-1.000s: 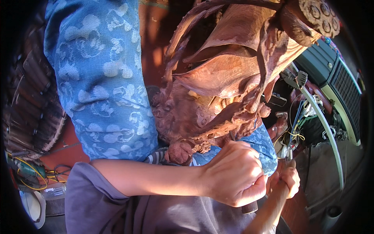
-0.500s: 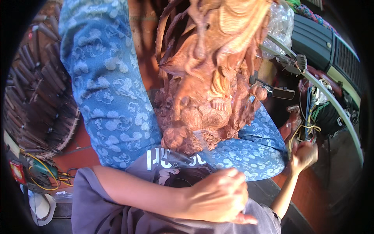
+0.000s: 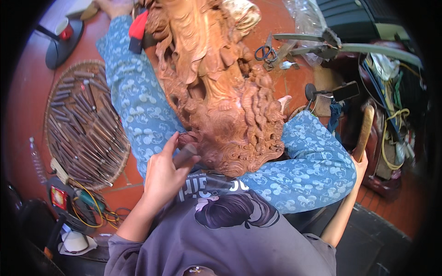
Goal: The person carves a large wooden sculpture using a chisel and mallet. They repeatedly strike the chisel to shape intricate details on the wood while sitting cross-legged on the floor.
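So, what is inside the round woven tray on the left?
Many slim tools with brown handles lie close together in the woven tray. Where they crowd and overlap, the tray's bottom and anything underneath are covered.

The carving [image 3: 221,103] is reddish wood, smooth and softly glossy along its folds, rough in its deeply cut base. The tool handle [image 3: 185,156] looks like dull, dark wood; the bar [image 3: 365,131] is paler wood, worn smooth. Within the rough woven rim of the tray [image 3: 47,122] lie chisels [image 3: 94,126] with matt wooden handles and shiny metal ends. Trousers [image 3: 142,96] and shirt [image 3: 207,257] are matt cloth; the bottle [image 3: 36,158] is clear, glossy plastic.
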Demonstrator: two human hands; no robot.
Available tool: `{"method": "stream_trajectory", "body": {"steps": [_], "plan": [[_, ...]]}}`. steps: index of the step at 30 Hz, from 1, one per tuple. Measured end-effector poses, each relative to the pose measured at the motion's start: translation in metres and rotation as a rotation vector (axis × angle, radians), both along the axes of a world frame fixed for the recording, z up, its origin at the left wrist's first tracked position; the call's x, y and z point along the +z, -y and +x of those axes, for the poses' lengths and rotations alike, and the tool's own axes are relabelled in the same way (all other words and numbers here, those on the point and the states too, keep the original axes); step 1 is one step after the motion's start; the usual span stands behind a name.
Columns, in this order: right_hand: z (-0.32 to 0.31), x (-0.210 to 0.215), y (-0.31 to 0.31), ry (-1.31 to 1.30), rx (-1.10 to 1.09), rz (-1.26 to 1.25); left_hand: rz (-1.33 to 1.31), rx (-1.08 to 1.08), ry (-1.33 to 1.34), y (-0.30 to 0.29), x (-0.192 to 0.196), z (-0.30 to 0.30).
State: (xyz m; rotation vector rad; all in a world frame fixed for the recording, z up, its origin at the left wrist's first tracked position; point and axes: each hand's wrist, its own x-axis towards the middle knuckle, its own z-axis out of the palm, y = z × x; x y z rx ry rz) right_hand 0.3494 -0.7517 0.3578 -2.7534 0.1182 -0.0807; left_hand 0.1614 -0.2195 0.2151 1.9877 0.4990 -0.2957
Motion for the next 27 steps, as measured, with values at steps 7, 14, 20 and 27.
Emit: {"method": "stream_trajectory", "body": {"steps": [7,14,20,27], "plan": [[0.000,-0.018,-0.002,0.032,0.147,-0.012,0.072,0.072,-0.044,0.004,0.017,0.008],[0.005,0.006,-0.029,0.019,0.300,-0.286,-0.033,-0.008,-0.120,-0.004,-0.003,0.009],[0.013,0.016,-0.073,0.104,0.411,-0.428,-0.201,-0.023,-0.240,-0.002,0.013,0.023],[0.005,0.014,-0.073,0.196,0.460,-0.477,-0.203,0.111,-0.347,0.015,0.035,0.040]]}}
